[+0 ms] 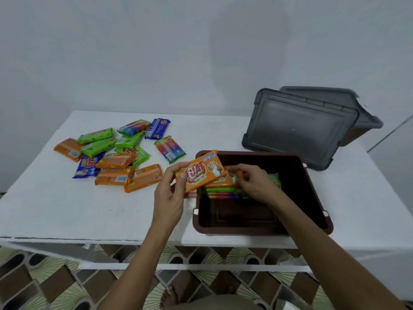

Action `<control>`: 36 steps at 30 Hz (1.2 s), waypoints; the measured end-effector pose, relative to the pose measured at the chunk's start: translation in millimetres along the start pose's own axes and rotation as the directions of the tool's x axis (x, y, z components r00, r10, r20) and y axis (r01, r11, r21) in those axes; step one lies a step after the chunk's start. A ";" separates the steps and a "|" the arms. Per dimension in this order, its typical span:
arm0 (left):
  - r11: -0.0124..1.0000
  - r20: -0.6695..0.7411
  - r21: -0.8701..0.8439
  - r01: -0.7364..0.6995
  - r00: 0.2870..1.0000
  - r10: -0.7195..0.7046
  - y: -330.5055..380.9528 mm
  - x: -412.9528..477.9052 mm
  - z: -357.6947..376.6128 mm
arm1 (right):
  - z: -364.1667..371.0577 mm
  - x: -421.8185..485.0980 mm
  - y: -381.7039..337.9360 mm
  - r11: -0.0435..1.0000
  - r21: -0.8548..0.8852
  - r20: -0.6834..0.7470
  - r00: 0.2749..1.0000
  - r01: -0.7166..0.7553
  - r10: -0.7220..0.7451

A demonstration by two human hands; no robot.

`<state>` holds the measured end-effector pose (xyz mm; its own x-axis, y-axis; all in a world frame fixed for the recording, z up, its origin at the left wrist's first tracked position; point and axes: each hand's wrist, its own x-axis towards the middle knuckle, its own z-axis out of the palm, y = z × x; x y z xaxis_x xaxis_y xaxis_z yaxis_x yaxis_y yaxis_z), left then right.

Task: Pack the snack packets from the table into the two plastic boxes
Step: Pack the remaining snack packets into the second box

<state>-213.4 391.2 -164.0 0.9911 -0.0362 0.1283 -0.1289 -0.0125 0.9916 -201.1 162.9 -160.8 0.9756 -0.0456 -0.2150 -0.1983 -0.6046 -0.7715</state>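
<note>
An open brown plastic box point(312, 189) stands on the white table point(67, 209) in front of me. Inside it a row of packets point(225, 193) stands on edge along the left part. My left hand point(172, 193) grips an orange snack packet point(201, 171) over the box's left rim. My right hand point(252, 182) is inside the box, its fingers pinching another orange packet point(228, 179) on the row. Several loose packets, orange, green, blue and rainbow coloured point(116, 153), lie in a heap at the table's left. A second brown box point(355, 135) stands at the back right.
Two grey lids point(297, 128) lean against the second box at the back right, just behind the open box. The table's front edge runs below my forearms, with patterned floor tiles point(55, 283) and a bare foot point(169, 296) under it.
</note>
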 end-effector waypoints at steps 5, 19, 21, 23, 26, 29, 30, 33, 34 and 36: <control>1.000 -0.014 0.028 0.005 1.000 -0.005 -1.1 1.8 1.5 | -1.9 -1.1 4.6 0.919 -0.389 -0.003 0.998 0.056 -0.063; 0.816 0.339 0.478 -0.325 0.925 0.170 11.2 15.7 41.0 | -61.7 -50.3 5.9 0.779 0.620 -0.113 0.993 0.094 -0.030; 0.690 0.312 0.609 -0.390 0.918 0.243 -0.7 13.6 34.2 | -71.3 -49.3 25.8 0.833 0.551 -0.173 0.983 0.050 0.056; 0.648 0.278 0.666 -0.369 0.929 0.244 -11.4 10.2 28.6 | -70.4 -44.3 41.0 0.902 0.432 -0.213 0.972 0.004 0.098; 0.662 0.246 0.667 -0.342 0.940 0.238 -17.8 7.2 26.1 | -57.3 -34.5 50.8 0.982 0.185 -0.225 0.971 -0.039 0.081; 0.655 0.229 0.678 -0.334 0.943 0.244 -19.1 6.6 26.9 | -47.6 -28.0 53.9 0.952 -0.299 -0.218 0.976 -0.070 0.004; 0.653 0.229 0.680 -0.333 0.943 0.242 -19.5 6.5 27.1 | -45.8 -26.3 55.2 0.907 -0.411 -0.222 0.975 -0.087 -0.007; 0.676 0.248 0.651 -0.346 0.938 0.241 -18.8 4.9 25.3 | -43.3 -26.5 53.7 0.800 -0.581 -0.225 0.974 -0.151 0.021; 0.702 0.255 0.623 -0.345 0.938 0.234 -18.0 3.6 23.2 | -42.3 -27.4 50.4 0.776 -0.607 -0.233 0.972 -0.171 0.033; 0.763 0.264 0.556 -0.330 0.940 0.215 -17.3 0.8 15.2 | -36.0 -30.3 35.1 0.760 -0.622 -0.283 0.959 -0.190 0.008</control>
<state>-210.9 376.2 -181.4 0.8952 -0.3006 0.3290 -0.4446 -0.5532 0.7045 -234.1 114.5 -159.8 0.9610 -0.2733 -0.0431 -0.2766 -0.9453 -0.1730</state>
